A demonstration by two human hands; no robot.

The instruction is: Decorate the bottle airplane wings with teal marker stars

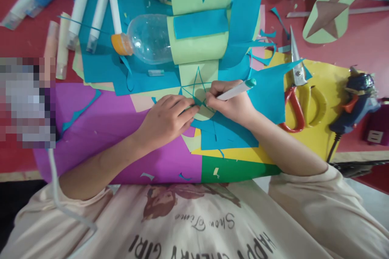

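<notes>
My right hand (231, 99) is closed round a white marker (234, 90) with a green end. The marker's tip is hidden behind the fingers, over a light green paper strip (188, 73) with a rounded end. On that strip is a star (199, 83) outlined in teal, partly filled near its lower left. My left hand (173, 115) lies flat with fingers stretched, its fingertips pressing the strip's left edge. Just beyond, a clear plastic bottle (150, 38) with an orange cap lies on its side, wrapped in light green paper with a blue band (200, 23).
Several white markers (99, 18) lie at the upper left. Scissors (294, 89) with red and yellow handles and a blue glue gun (354, 107) rest at the right. Purple paper (100, 129), yellow paper (331, 77) and blue scraps cover the red table. A paper with a brown star (330, 10) is at the upper right.
</notes>
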